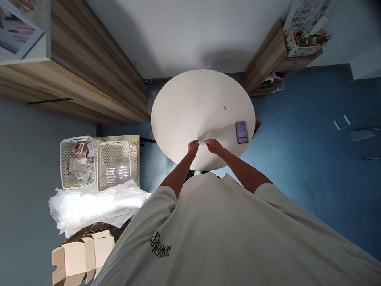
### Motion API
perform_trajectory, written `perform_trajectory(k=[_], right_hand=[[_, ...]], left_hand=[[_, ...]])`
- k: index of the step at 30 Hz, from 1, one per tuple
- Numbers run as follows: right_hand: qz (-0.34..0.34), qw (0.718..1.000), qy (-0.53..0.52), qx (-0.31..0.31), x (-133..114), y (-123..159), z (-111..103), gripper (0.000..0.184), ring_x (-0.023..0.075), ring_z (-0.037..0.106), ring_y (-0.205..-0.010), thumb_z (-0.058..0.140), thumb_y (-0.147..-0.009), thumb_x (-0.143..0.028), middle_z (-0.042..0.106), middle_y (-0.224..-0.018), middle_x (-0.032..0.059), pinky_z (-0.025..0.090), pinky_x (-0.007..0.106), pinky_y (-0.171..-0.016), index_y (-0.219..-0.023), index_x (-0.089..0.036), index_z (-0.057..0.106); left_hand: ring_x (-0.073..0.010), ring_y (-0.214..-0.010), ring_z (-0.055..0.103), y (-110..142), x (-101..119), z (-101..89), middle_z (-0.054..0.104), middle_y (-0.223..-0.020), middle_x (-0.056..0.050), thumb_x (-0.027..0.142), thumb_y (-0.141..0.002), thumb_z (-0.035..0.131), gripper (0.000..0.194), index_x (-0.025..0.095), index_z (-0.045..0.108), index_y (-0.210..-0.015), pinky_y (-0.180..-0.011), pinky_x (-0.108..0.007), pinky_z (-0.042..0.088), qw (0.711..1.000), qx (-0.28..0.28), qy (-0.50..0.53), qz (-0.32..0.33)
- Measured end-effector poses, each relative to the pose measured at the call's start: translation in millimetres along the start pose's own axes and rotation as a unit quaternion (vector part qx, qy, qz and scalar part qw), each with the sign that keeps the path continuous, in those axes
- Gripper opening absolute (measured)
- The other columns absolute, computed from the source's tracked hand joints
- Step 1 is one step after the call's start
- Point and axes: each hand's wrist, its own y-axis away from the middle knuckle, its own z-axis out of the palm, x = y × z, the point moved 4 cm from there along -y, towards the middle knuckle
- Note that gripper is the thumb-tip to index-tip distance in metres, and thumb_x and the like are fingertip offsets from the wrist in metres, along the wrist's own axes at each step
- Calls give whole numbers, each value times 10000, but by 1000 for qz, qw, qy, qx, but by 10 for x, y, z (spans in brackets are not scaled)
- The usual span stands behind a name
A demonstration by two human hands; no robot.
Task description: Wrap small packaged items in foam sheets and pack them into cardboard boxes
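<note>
Over the near part of the round white table (178, 103), my left hand (193, 147) and my right hand (213, 145) face each other a short way apart. Between them they hold a small, pale, see-through piece (202, 143), which looks like clear plastic; it is too small to tell its kind. The fingers of both hands are closed on its two ends. A phone (242, 132) lies on the table to the right of my right hand, its screen blurred.
Left of the table stand a white basket with small packets (63, 163) and another basket with clear plastic pieces (99, 167). White sheets (92, 206) and an open cardboard box (79, 258) lie nearer. Wooden cabinets (113, 59) rise at back left; a wooden shelf (264, 55) stands back right.
</note>
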Motion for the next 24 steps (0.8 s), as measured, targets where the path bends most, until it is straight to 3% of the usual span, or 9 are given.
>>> perform_trajectory(k=[4, 11, 17, 24], right_hand=[[5, 1000, -15, -4, 23, -13, 0, 456, 274, 669, -1188, 335, -1109, -201, 734, -1348, 144, 496, 355, -949, -1366, -178, 711], [-12, 1000, -14, -24, 22, -25, -99, 464, 280, 688, -1071, 324, -1121, -308, 791, -1129, 123, 480, 360, -926, -1249, -207, 758], [-31, 998, 33, -39, -7, -1, -102, 383, 267, 679, -970, 380, -1070, -177, 773, -1088, 142, 465, 345, -849, -1153, -178, 753], [-32, 996, 62, -53, -54, -6, -119, 338, 279, 690, -967, 430, -1048, -123, 769, -1088, 157, 495, 347, -848, -1195, -178, 729]], left_hand=[[-164, -1007, 707, -36, 26, 2, 746, -1157, -108, 173, -822, 634, 447, 195, 724, -1259, -864, -299, 572, 1000, 0, 15, -8], [-169, -927, 706, -112, 47, 28, 738, -962, -71, 176, -790, 675, 359, 188, 743, -1142, -888, -350, 569, 999, -4, 49, -5], [-151, -927, 704, -124, 34, 26, 738, -1009, -80, 193, -835, 663, 348, 178, 730, -1176, -896, -330, 574, 999, -18, 32, 7], [-150, -865, 708, -164, 43, 24, 738, -939, -71, 212, -850, 684, 300, 175, 747, -1141, -891, -336, 590, 1000, -16, 14, 1]])
